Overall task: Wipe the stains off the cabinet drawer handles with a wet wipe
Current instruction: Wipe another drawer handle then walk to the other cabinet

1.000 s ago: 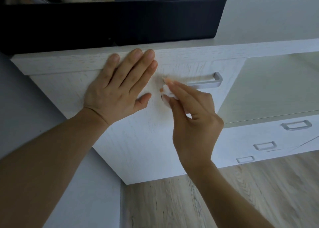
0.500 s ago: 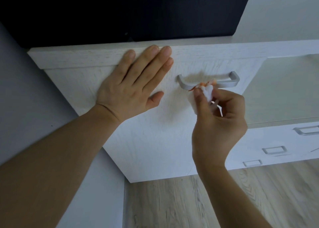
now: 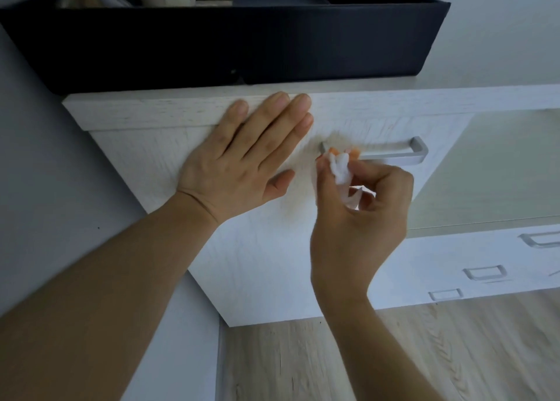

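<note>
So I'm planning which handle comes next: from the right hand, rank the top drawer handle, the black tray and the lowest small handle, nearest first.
From the right hand:
1. Top drawer handle: at its fingertips, under the wipe.
2. Black tray: above, on the cabinet top.
3. Lowest small handle: lower right, near the floor.

A crumpled white wipe (image 3: 341, 170), orange-stained along its top edge, is pressed against the left end of the silver bar handle (image 3: 391, 155), which lies level across the pale wood-grain drawer front (image 3: 266, 249).
</note>
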The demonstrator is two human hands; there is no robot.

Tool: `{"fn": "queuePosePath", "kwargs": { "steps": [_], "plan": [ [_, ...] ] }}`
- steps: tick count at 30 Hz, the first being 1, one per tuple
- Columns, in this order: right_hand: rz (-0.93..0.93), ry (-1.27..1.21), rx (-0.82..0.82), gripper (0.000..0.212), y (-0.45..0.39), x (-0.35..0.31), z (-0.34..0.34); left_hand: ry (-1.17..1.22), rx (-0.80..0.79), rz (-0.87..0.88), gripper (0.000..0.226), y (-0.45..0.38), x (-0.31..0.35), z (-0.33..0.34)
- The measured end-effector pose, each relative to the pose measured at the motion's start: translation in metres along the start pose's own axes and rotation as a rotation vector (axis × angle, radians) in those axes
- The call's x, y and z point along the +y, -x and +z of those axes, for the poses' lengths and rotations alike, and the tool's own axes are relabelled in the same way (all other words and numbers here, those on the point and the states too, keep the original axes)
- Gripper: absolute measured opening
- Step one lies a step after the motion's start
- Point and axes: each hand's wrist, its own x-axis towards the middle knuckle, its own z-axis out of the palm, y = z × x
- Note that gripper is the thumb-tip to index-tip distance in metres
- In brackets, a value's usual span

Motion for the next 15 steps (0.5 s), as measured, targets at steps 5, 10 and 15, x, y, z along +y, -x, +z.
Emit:
{"fn": "queuePosePath", "kwargs": {
  "steps": [5, 10, 15],
  "plan": [
    [0.045, -0.02, 0.089, 0.03, 0.003, -0.005, 0.015, -0.008, 0.013, 0.001, 0.073, 0.0, 0.0, 0.001],
    [0.162, -0.116, 0.082, 0.023, 0.002, -0.005, 0.008, -0.016, 0.013, 0.0, 0.073, 0.001, 0.001, 0.001],
    [0.282, -0.109, 0.129, 0.016, -0.015, 0.007, -0.016, -0.009, 0.013, -0.014, 0.073, 0.001, 0.002, 0.003]
  ]
}}
